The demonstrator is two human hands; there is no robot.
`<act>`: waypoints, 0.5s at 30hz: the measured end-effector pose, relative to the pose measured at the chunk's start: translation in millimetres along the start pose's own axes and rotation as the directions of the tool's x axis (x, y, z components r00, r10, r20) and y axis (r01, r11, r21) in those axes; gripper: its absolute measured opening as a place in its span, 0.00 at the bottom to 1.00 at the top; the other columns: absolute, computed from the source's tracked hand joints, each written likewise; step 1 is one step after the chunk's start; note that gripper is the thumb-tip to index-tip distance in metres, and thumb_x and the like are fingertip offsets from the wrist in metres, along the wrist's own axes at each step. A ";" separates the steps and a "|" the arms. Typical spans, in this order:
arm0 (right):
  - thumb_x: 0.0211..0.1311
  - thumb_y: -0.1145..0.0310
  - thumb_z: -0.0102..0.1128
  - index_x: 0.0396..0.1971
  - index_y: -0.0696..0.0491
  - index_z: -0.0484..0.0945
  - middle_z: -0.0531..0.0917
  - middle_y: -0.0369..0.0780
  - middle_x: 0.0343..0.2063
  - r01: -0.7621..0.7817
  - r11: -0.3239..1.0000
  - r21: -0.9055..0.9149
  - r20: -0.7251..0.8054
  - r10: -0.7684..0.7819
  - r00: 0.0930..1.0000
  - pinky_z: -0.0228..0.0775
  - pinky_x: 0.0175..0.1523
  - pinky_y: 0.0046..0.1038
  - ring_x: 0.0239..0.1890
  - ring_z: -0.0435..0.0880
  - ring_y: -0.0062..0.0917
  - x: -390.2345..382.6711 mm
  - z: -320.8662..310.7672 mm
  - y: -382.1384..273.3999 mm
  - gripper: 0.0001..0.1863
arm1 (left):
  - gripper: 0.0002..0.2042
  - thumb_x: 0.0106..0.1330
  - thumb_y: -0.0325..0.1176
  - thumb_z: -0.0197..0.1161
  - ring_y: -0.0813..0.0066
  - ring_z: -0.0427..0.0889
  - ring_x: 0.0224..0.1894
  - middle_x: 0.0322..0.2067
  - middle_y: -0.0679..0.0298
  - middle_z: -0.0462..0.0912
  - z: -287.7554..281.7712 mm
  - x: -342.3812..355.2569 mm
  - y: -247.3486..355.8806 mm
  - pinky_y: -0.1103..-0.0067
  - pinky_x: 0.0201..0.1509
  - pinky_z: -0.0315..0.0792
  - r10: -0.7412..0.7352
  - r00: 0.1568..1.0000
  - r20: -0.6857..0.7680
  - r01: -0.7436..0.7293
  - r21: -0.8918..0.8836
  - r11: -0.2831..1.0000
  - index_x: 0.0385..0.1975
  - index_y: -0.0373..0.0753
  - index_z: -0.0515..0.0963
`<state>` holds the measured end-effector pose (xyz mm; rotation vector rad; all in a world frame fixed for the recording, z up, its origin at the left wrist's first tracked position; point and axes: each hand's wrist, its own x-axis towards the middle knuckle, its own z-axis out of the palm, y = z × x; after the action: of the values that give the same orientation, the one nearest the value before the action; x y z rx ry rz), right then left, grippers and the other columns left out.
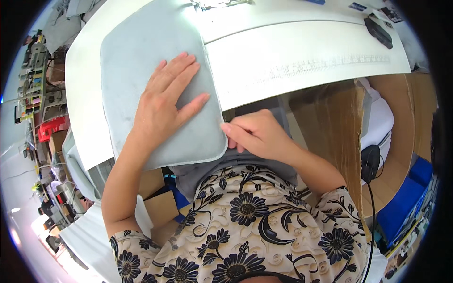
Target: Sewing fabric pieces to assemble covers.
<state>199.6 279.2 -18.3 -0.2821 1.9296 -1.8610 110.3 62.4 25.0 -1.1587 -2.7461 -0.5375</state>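
A light grey, rounded rectangular fabric pad (127, 61) with a seamed edge reaches from the white tabletop down over its near edge toward my lap. My left hand (165, 96) lies flat on it with the fingers stretched and the thumb apart. At the pad's lower right edge, my right hand (257, 134) is closed, its thumb and fingers pinching the seam. The pad's far end runs up beside a brightly lit metal part (217, 4) that looks like the foot area of a sewing machine.
Ruler markings (330, 63) run along the white table (302, 42). A black object (378, 33) lies at its far right. To my right stands an open cardboard box (401, 155) holding white padded pieces (377, 115), with a black cable (373, 212) hanging down. Cluttered shelves line the left.
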 end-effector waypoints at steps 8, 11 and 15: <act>0.53 0.70 0.65 0.31 0.52 0.82 0.82 0.34 0.29 0.492 0.451 -0.745 0.039 -0.706 0.707 0.76 0.34 0.29 0.32 0.82 0.28 24.8 -33.3 -28.6 0.05 | 0.18 0.62 0.35 0.69 0.57 0.76 0.62 0.56 0.56 0.80 -10.5 15.3 -9.4 0.62 0.67 0.68 -0.003 1.000 0.000 0.003 0.016 1.000 0.51 0.35 0.81; 0.51 0.72 0.63 0.32 0.53 0.82 0.83 0.34 0.32 0.447 0.286 -0.847 0.085 -0.758 0.646 0.77 0.38 0.28 0.37 0.83 0.27 52.5 -42.6 -26.3 0.07 | 0.18 0.64 0.36 0.68 0.56 0.76 0.62 0.56 0.56 0.81 -4.1 29.5 -25.8 0.61 0.67 0.67 0.028 0.998 -0.060 -0.024 0.063 0.998 0.51 0.36 0.81; 0.51 0.73 0.60 0.37 0.54 0.82 0.84 0.35 0.36 0.444 0.185 -0.877 0.178 -0.733 0.656 0.77 0.44 0.28 0.45 0.81 0.28 80.0 -57.5 -27.3 0.11 | 0.18 0.66 0.38 0.66 0.55 0.74 0.64 0.56 0.55 0.80 7.7 37.2 -40.8 0.56 0.68 0.65 0.031 0.996 -0.084 -0.024 0.080 0.997 0.52 0.36 0.80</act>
<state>99.2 293.5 -5.3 -1.3694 3.2306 -0.9630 55.4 63.9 15.4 -1.1268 -2.6501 -0.4599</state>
